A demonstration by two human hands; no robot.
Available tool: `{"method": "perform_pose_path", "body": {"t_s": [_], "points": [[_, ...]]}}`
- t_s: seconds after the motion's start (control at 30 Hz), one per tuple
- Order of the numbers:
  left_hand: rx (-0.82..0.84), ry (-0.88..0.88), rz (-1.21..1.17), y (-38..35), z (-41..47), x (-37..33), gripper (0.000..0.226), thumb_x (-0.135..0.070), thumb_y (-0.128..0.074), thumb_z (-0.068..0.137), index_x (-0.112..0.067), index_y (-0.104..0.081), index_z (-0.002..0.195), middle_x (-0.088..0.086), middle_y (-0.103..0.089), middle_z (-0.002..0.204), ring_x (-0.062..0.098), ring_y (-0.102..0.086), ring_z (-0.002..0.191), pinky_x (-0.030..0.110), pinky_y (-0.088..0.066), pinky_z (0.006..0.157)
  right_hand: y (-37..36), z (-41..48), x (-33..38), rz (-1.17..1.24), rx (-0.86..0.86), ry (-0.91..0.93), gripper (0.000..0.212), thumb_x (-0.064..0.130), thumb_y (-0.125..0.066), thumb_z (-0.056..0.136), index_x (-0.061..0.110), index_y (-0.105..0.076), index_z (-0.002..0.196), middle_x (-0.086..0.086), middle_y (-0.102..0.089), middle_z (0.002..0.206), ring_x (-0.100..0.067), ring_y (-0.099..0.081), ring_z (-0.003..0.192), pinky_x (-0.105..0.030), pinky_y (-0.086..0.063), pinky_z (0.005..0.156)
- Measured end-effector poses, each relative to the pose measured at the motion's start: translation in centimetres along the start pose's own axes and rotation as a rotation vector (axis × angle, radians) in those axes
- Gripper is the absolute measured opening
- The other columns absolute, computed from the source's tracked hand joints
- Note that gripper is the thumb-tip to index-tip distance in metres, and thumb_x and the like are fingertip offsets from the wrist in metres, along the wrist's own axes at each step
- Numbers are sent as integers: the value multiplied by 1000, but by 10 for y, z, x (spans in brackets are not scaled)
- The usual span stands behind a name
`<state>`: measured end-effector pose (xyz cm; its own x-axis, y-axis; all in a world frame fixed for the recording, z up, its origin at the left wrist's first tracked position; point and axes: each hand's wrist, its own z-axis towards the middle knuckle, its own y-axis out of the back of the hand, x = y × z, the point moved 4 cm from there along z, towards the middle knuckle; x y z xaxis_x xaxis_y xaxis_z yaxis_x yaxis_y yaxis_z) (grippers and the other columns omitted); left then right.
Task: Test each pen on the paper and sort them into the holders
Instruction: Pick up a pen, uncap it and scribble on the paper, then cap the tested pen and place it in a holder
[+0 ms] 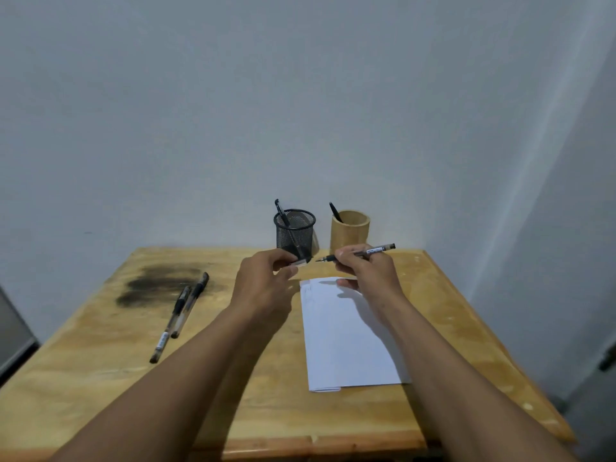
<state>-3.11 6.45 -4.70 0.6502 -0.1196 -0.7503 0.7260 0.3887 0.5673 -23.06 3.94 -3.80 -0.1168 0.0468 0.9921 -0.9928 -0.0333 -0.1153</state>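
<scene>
My right hand grips an uncapped pen, its tip pointing left above the far end of the white paper. My left hand pinches the pen's clear cap a short way from the tip. At the back of the table stand a black mesh holder with one pen in it and a bamboo holder with one pen in it. Two capped pens lie side by side on the table's left part.
The wooden table has a dark scorch stain at its back left. A pale wall stands right behind the holders. A grey object shows at the far left edge.
</scene>
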Motion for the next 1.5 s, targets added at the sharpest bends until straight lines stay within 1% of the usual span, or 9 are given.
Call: {"method": "perform_pose_path", "body": {"t_s": [0.27, 0.5, 0.73, 1.0, 1.13, 1.27, 1.33, 1.4, 1.5], "points": [[35, -128, -91, 9, -10, -25, 12, -19, -75, 85, -29, -75, 93, -17, -73, 84, -6, -66, 81, 6, -43, 69, -3, -14, 9, 20, 85, -23, 6, 12, -74, 90, 15, -73, 85, -5, -76, 88, -10, -72, 82, -28, -61, 65], [67, -55, -406, 9, -18, -34, 14, -14, -75, 87, -28, -77, 86, -11, -74, 74, -1, -62, 67, 21, -45, 72, -3, -21, 11, 211, 121, -94, 8, 6, -75, 88, 3, -71, 95, -8, -73, 81, -17, -73, 79, -28, -62, 70], [17, -12, -435, 11, -23, -31, 14, -11, -74, 87, -22, -80, 93, -8, -78, 87, 2, -70, 81, 28, -55, 88, -11, -24, 10, 282, 135, -119, 9, 2, -74, 87, -1, -70, 94, -14, -72, 79, -19, -71, 73, -28, -63, 72], [63, -34, -298, 14, -23, -27, 12, -16, -74, 88, -23, -80, 97, -9, -77, 85, -1, -68, 76, 22, -50, 77, -11, -23, 9, 193, 171, -162, 13, 5, -74, 88, -1, -71, 100, -13, -74, 83, -14, -72, 71, -29, -64, 72], [66, 5, -366, 14, -19, -25, 12, -21, -73, 89, -32, -78, 90, -6, -77, 86, 10, -69, 83, 46, -58, 86, -9, -20, 16, 189, 41, -97, 28, 6, -81, 83, 7, -65, 106, -9, -73, 91, -14, -72, 78, -28, -61, 67], [40, 13, -387, 23, -17, -26, 14, -18, -70, 90, -30, -77, 87, -8, -74, 77, 10, -62, 75, 52, -55, 88, 6, -20, 34, 35, -44, 59, 35, 5, -83, 78, 10, -63, 106, -6, -69, 89, -16, -67, 79, -32, -58, 72], [40, 4, -381, 28, -16, -27, 15, -14, -69, 91, -28, -76, 88, -11, -71, 71, 3, -59, 67, 44, -55, 80, 14, -19, 41, -109, -62, 167, 37, 6, -83, 78, 9, -65, 109, -2, -67, 84, -11, -64, 77, -29, -53, 74], [57, -18, -359, 29, -16, -33, 13, -14, -69, 91, -25, -75, 91, -11, -71, 71, -1, -57, 61, 32, -49, 72, 16, -20, 48, -402, -55, 292, 30, 18, -84, 78, 20, -71, 105, 5, -68, 94, -10, -63, 94, -29, -51, 82], [69, -47, -325, 26, -15, -46, 10, -15, -69, 91, -21, -76, 97, -6, -74, 80, -2, -61, 64, 25, -45, 71, 7, -21, 56, -723, 31, 385, 20, 35, -78, 77, 35, -78, 97, 13, -73, 94, -12, -65, 102, -46, -50, 95]]}}
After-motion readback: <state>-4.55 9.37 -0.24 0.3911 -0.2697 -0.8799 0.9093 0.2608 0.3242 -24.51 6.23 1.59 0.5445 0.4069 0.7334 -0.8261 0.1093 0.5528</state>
